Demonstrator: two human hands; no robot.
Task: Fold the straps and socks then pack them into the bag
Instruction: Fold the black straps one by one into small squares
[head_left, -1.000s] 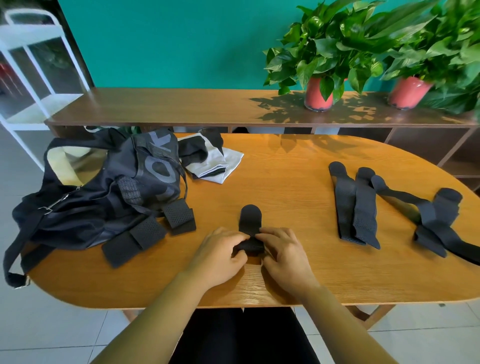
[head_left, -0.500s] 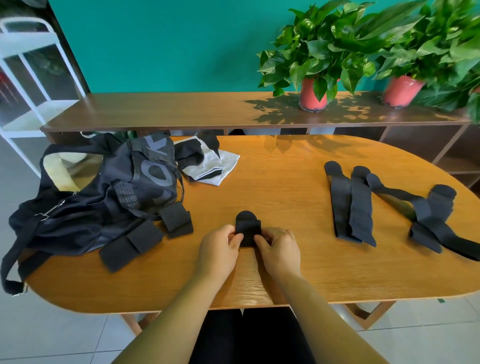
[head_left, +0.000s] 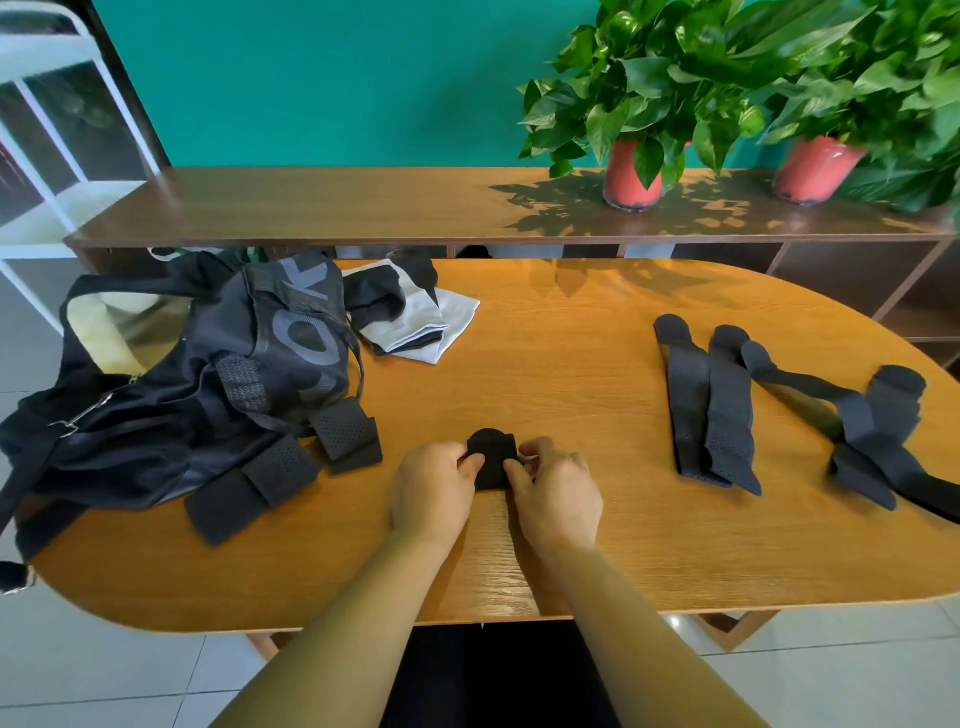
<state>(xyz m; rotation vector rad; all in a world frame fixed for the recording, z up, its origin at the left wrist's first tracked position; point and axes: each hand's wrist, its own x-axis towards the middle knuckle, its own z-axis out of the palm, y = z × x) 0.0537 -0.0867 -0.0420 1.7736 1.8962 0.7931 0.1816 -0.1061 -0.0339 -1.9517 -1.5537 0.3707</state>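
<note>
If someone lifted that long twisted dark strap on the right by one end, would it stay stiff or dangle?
Probably dangle: the twisted strap lies kinked and curved on the table, so it looks limp. It seems thin and fabric-like, hence likely light. Lying flat, it should slide or bunch rather than roll if pushed.

Rightmost strap (head_left: 857, 428) cut off, plant (head_left: 883, 78) apparently blurred

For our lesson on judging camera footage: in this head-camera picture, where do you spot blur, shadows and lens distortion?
Head view: the right-hand potted plant is smeared by blur, while the left hand, right hand and folded strap are sharp. Head view: sunlit leaf shadows fall across the sideboard. Head view: the wide lens bows the edges of the table.
</note>
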